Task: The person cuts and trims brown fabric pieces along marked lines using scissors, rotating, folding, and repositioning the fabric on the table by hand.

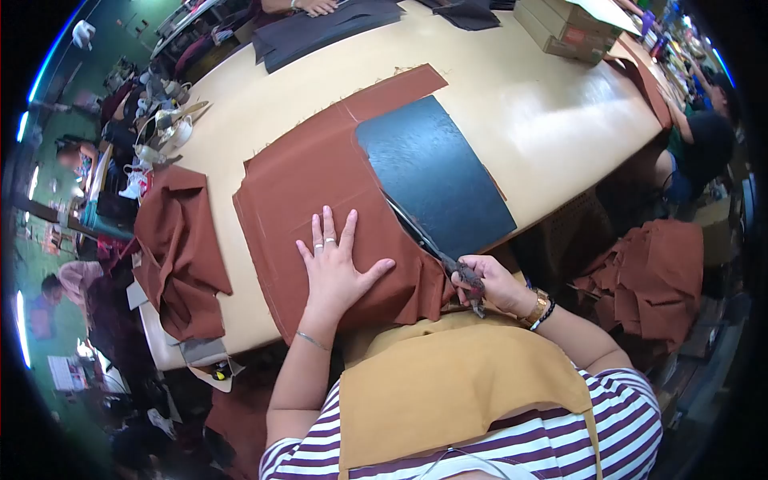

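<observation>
My cloth (304, 184) is rust-brown with faint pale lines, scissors handle (470, 277) dark grey-brown, board (436, 176) blue-black, table (560, 104) cream, my apron (456, 376) mustard, my shirt (624, 416) white with maroon stripes, wristband (539, 307) gold, far sheets (328, 36) near-black, carton (560, 34) tan.

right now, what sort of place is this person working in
Probably a sewing or cutting workshop: the right hand holds scissors at brown fabric spread on a wide table, crumpled cloth lies at its left side, and another person's hand is by dark sheets opposite.
</observation>
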`<state>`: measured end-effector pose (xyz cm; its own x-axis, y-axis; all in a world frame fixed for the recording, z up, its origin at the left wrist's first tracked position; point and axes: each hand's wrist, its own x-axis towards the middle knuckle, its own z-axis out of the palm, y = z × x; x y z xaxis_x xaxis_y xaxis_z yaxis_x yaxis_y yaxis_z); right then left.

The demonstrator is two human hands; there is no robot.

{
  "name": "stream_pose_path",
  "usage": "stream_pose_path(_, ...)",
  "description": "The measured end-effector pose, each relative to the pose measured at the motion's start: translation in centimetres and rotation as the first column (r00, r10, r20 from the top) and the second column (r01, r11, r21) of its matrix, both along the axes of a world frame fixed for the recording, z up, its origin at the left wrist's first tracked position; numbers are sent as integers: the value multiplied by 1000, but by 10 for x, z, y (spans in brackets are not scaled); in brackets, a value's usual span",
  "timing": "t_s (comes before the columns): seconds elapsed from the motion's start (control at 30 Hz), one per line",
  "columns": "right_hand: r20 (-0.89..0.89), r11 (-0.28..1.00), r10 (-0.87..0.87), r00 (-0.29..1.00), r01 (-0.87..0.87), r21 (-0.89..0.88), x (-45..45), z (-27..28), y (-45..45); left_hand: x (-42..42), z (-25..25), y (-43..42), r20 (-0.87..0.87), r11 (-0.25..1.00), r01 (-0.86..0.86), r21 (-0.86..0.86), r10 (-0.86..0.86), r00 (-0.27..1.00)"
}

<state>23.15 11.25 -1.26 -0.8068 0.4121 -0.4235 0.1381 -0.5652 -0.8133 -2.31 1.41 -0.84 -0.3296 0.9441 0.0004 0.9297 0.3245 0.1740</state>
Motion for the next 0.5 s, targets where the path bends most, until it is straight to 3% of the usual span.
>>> stream_pose_path(0.5, 96, 998, -13, 995, 7, 65, -5, 5, -1, 16, 10, -7, 45, 999, -1, -37, 3, 999)
